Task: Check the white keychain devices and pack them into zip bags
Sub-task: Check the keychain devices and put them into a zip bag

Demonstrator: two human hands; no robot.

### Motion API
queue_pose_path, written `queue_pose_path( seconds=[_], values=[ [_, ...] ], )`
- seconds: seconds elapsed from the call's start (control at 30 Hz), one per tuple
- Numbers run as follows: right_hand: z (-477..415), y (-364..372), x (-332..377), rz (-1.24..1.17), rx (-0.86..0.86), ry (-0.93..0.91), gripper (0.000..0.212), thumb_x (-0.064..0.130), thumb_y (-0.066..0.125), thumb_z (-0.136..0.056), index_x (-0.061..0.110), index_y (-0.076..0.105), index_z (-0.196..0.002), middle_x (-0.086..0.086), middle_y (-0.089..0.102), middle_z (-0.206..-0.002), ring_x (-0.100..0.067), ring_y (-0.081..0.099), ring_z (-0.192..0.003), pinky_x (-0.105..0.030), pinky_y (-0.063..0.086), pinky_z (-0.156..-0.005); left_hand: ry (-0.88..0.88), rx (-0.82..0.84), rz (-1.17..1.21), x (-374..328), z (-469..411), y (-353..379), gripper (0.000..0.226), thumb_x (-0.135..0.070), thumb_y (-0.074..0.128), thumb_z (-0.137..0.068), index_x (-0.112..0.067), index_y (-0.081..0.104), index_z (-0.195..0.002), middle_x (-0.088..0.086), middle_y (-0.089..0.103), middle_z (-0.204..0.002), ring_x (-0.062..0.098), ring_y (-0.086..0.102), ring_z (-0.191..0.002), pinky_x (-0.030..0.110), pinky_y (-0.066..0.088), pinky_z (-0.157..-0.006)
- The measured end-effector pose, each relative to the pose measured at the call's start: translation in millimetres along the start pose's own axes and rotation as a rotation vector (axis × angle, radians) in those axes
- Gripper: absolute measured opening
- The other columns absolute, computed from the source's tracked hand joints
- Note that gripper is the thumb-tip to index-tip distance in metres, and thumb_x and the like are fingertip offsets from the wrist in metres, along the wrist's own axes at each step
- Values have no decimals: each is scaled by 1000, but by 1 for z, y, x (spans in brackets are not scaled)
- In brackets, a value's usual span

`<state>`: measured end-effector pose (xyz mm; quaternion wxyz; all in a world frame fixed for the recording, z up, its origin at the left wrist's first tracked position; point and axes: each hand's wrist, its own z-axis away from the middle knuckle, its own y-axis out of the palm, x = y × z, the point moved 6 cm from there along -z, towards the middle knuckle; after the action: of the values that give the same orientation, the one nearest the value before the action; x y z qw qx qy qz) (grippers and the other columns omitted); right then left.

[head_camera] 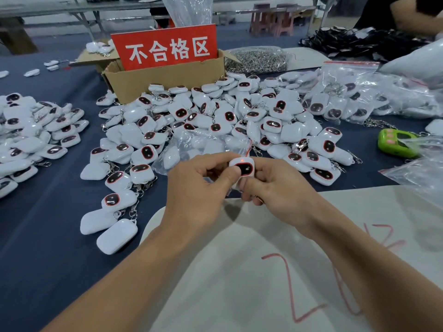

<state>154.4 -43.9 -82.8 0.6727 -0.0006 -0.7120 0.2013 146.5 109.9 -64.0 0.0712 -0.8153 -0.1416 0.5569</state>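
Both hands close on one white keychain device (242, 167) just above the centre of the frame. The left hand (199, 188) curls its fingers around the device's left edge, with the thumb laid against the side. The right hand (275, 188) pinches it from the right and from below, thumb tip at its lower end. The device's dark, red-rimmed oval window faces up at the camera. Its long axis runs roughly up and down the frame, tilted a little, and a small red light glows at the far end. The lower end is hidden among the fingers.

Just behind the hands an empty clear zip bag (191, 146) lies against the front of a big pile of loose devices (215, 116) that fills the middle of the frame. A second pile (36, 135) sits at the left edge. Behind the middle pile stands a cardboard box (163, 80) holding a red sign (165, 47) with white characters. To its right is a heap of metal clasps (259, 59), then bagged devices (359, 99) at upper right and a green gadget (395, 142) at the right edge. The forearms cross a white sheet (239, 271) with red writing, which lies on the dark blue cloth (48, 236).
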Motion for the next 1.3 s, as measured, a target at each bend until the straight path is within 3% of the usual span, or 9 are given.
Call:
queue_pose_path(
  seconds=[0.13, 0.3, 0.53, 0.67, 0.77, 0.87, 0.97, 1.1, 1.3],
  values=[
    [1, -1, 3, -38, -37, 16, 4, 23, 72, -91, 22, 74, -88, 3, 63, -63, -8, 50, -56, -20, 42, -56, 5, -10, 19, 0, 0, -1, 28, -28, 75, -82, -55, 77, -90, -13, 75, -76, 7, 66, -68, 24, 56, -69],
    [3, -23, 10, -10, -380, -105, 12, 15, 86, -79, 25, 79, -75, 2, 71, -65, -7, 55, -58, -31, 48, -62, -45, -33, 5, 7, 1, -3, 15, -35, 77, -82, -49, 76, -90, -15, 76, -73, 3, 53, -55, 20, 47, -58],
    [17, -28, 28, 187, -545, -273, 20, 8, 83, -81, 25, 81, -90, 10, 67, -68, -3, 54, -62, -9, 41, -63, 37, -52, -116, 3, 4, -3, 28, -38, 76, -81, -63, 71, -89, -23, 73, -74, 3, 70, -67, 21, 56, -65],
    [20, -21, 35, 343, -508, -335, 43, 5, 77, -84, 29, 74, -119, 17, 63, -81, -10, 57, -78, -11, 45, -76, -90, 10, 117, 11, 4, 3, 7, -40, 73, -85, -39, 79, -87, -4, 67, -56, 7, 58, -52, 23, 48, -57],
    [17, -18, 34, 330, -423, -348, 48, 6, 78, -82, 36, 74, -119, 27, 62, -81, -9, 58, -82, -7, 43, -79, -124, -9, 169, 12, 1, 1, 21, -48, 69, -82, -31, 80, -83, -4, 48, -47, 12, 36, -47, 19, 33, -49],
    [14, -22, 28, 240, -410, -283, 46, 11, 81, -82, 43, 75, -115, 14, 67, -80, -11, 60, -73, -14, 50, -73, -167, -71, 228, 12, 2, -2, 40, -50, 68, -84, -12, 75, -76, 2, 35, -50, 18, 27, -51, 27, 22, -48],
    [11, -28, 22, 105, -488, -208, 10, 28, 69, -95, 32, 78, -95, 2, 71, -73, -19, 63, -65, -37, 56, -68, -127, -136, -26, 10, 2, -10, 27, -50, 62, -90, -28, 75, -80, -10, 40, -45, 10, 35, -47, 25, 30, -51],
    [11, -44, 14, 56, -622, -96, 36, 33, 62, -100, 18, 69, -68, 8, 64, -51, -2, 66, -54, -21, 50, -55, -113, -80, -652, 4, 2, -6, 28, -67, 62, -77, -46, 67, -93, -14, 55, -60, 10, 59, -76, 31, 38, -69],
    [10, -40, 4, 29, -631, -8, 19, 38, 71, -93, 32, 73, -76, 7, 69, -57, -4, 52, -43, -18, 43, -44, -234, -105, -727, 15, -2, -9, 18, -59, 61, -81, -43, 61, -73, -19, 61, -65, 14, 63, -82, 29, 32, -60]
  ],
)
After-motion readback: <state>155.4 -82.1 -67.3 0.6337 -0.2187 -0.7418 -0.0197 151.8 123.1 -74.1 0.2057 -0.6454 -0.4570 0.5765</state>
